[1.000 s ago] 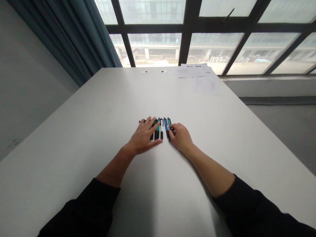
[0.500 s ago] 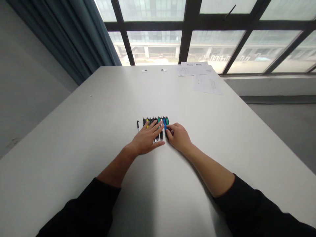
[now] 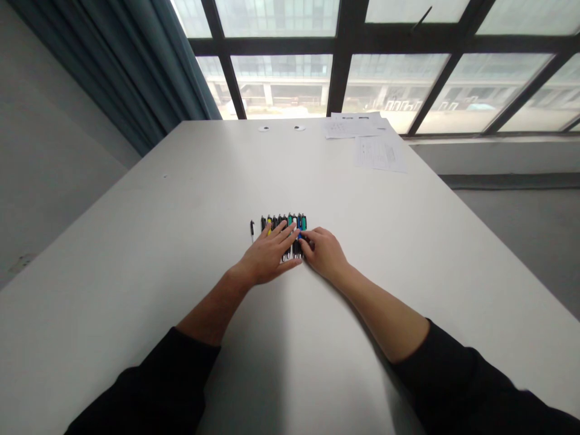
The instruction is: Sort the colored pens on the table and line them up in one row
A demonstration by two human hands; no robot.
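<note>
Several click pens lie side by side in a tight upright row on the white table (image 3: 217, 199). Among them are a yellow pen (image 3: 269, 229), a blue pen (image 3: 299, 222), and a green pen (image 3: 304, 221) at the right end. My left hand (image 3: 268, 254) lies flat across the row with its fingers spread, hiding the middle of many pens. At the right end, my right hand (image 3: 325, 252) has its thumb and bent fingers closed on the green pen, against the blue one. A black and white pen (image 3: 252, 228) lies apart, left of the row.
Printed paper sheets (image 3: 353, 127) lie at the table's far right corner. Two small white round fittings (image 3: 263, 128) sit along the far edge. Beyond stand a window with dark frames (image 3: 345, 48) and a blue curtain (image 3: 136, 66) at the left.
The green and blue pens at the right end have slid left, closing the gap to the row. My right hand has shifted slightly left with them; my left hand stays in place.
</note>
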